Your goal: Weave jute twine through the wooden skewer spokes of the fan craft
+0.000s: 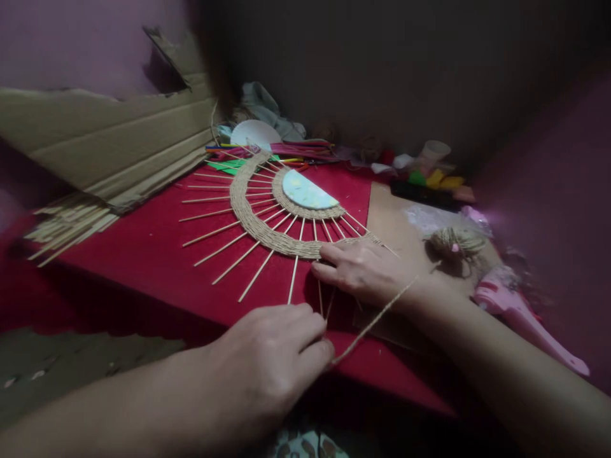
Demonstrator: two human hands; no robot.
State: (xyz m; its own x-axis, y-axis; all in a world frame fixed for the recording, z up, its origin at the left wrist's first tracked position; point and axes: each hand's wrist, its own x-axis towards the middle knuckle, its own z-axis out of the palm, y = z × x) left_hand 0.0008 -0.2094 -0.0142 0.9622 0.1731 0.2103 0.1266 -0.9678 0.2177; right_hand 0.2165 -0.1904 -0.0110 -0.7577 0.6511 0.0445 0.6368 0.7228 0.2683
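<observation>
A half-round frame of thin wooden sticks (252,230) spreads across the red tabletop. Around its pale blue patterned half-disc (308,191) runs a narrow woven twine ring, and farther out lies a wider woven twine band (238,191). My right hand (365,270) is closed at the near edge of the wider band, thumb and fingertips gripping it among the sticks. Closer to me, my left hand (279,353) pinches a strand of twine (377,319), which slants up to the right toward my right forearm. My left fingertips are partly hidden.
A ball of twine (456,245) and a pink glue gun (525,312) lie at the right. Torn cardboard (109,140) stands at the left over a bundle of loose sticks (79,222). Coloured craft scraps and a clear cup (434,151) line the back.
</observation>
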